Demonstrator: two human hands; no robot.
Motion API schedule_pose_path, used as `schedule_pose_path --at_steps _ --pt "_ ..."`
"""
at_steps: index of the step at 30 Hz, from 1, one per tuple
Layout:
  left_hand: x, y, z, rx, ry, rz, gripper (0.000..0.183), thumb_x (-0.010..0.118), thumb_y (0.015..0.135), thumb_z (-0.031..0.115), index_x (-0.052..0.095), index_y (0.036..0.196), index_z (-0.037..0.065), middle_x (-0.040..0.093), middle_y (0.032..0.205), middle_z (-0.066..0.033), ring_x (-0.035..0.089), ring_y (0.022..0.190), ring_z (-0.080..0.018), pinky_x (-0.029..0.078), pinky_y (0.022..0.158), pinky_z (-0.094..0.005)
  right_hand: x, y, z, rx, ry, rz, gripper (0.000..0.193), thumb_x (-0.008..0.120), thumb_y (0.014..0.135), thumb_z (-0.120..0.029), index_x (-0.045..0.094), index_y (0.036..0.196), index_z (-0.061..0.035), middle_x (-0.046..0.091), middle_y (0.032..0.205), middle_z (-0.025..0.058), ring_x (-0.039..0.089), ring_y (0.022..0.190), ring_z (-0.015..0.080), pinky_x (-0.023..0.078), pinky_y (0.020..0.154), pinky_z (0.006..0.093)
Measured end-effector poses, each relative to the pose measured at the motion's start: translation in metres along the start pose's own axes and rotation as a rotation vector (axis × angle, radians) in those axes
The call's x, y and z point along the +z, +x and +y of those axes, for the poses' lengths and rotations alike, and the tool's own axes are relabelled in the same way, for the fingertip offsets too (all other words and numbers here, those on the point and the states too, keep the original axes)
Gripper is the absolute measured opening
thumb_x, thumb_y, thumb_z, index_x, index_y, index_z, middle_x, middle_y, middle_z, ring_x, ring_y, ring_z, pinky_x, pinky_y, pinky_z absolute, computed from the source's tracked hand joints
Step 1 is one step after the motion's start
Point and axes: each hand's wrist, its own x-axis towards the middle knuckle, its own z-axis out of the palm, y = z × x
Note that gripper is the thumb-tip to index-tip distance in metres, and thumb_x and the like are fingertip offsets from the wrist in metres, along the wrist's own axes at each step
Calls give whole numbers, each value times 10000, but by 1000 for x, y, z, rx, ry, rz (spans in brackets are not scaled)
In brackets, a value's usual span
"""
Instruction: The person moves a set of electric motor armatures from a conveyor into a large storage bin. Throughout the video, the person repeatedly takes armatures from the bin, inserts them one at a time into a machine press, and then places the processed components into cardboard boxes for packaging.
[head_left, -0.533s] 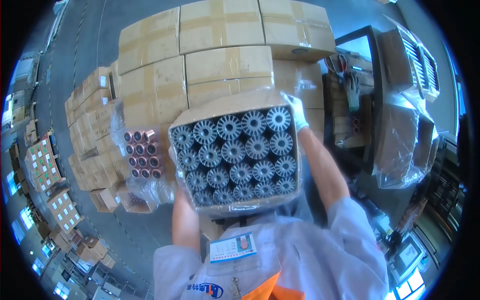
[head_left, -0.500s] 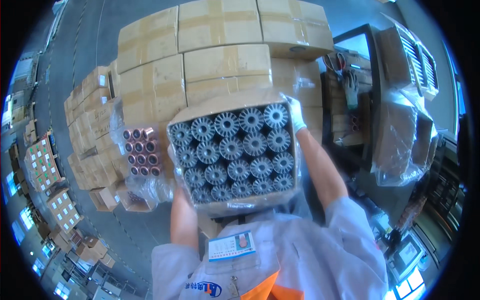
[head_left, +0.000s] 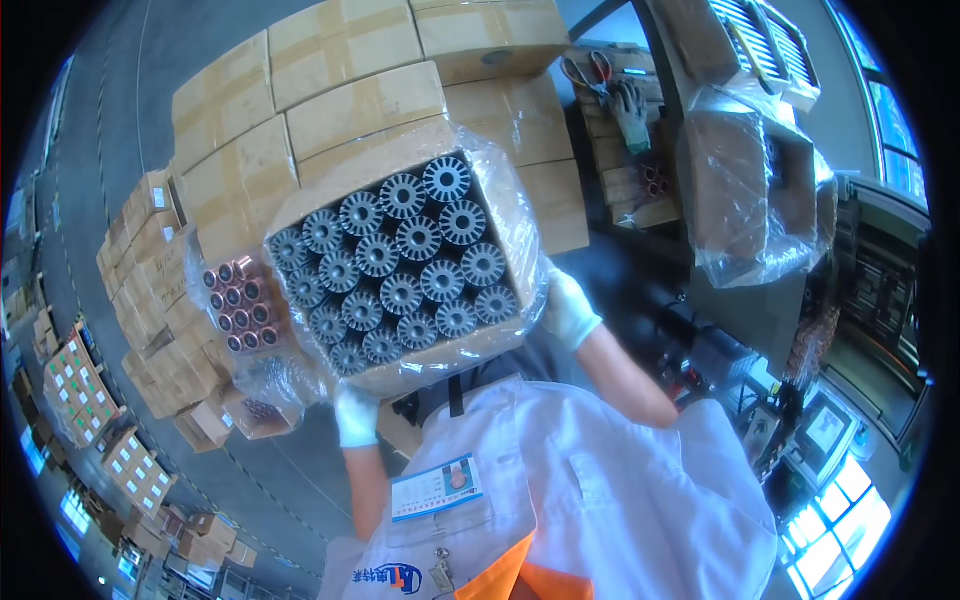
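Note:
Between my hands I hold an open cardboard box [head_left: 490, 340] lined with clear plastic film. Rows of grey, slotted, gear-like metal cylinders [head_left: 420, 237] stand packed inside, each with a hole in its middle. My left hand [head_left: 356, 412], in a white glove, is at the box's near left corner, its fingers partly hidden beneath it. My right hand [head_left: 570, 310], gloved too, presses against the film on the right side. The box is tilted in the picture, its right end higher.
Taped cartons [head_left: 350, 110] are stacked ahead. Copper-coloured ring parts [head_left: 240, 305] sit in film at left. On the right, a rack holds red-handled scissors [head_left: 600, 70] and a grey glove [head_left: 630, 115], beside a film-lined open box [head_left: 740, 190]. Machinery [head_left: 830, 430] stands at lower right.
My view has swung right, so the stacks shift left. The box appears turned counterclockwise. My right hand shows lower on its side, and my left glove has come into sight.

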Motion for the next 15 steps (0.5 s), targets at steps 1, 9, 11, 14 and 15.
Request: schedule_pose_path --at_steps 1,9,11,14,15 --pt "-12 10 -23 -7 1 -14 623 446 1029 365 294 1562 80 385 1560 -150 382 1430 -262 382 1144 -427 0 4 11 -113 54 9 492 610 996 -388 594 1323 -21 687 1177 94 664 1016 221 541 896 370" --pt "-2 46 -61 92 561 375 579 340 1044 436 374 1495 75 408 1539 -138 345 1440 -262 260 1200 -491 -24 50 50 -380 -220 236 345 604 1003 -248 665 1144 61 710 1027 98 628 887 168 508 830 315" --pt "45 45 -29 -259 1733 175 421 411 1021 413 610 1229 106 617 1237 -107 573 1135 -265 407 1032 -503 -31 40 36 -539 -613 305 294 600 993 -221 685 1095 41 713 959 127 623 843 165 508 794 326" --pt "-23 60 -62 -404 2408 61 351 442 1011 311 626 1223 100 635 1223 -104 630 1076 -269 488 976 -454 -35 117 72 -762 -1134 272 208 539 939 -145 705 911 -22 693 858 154 659 811 338 525 728 414" --pt "-74 55 -74 -444 2408 -11 378 427 1021 286 598 1298 93 601 1314 -121 613 1145 -281 478 1010 -451 -19 134 87 -1013 -1432 259 210 516 918 -132 700 880 -39 670 835 175 640 814 403 524 741 476"
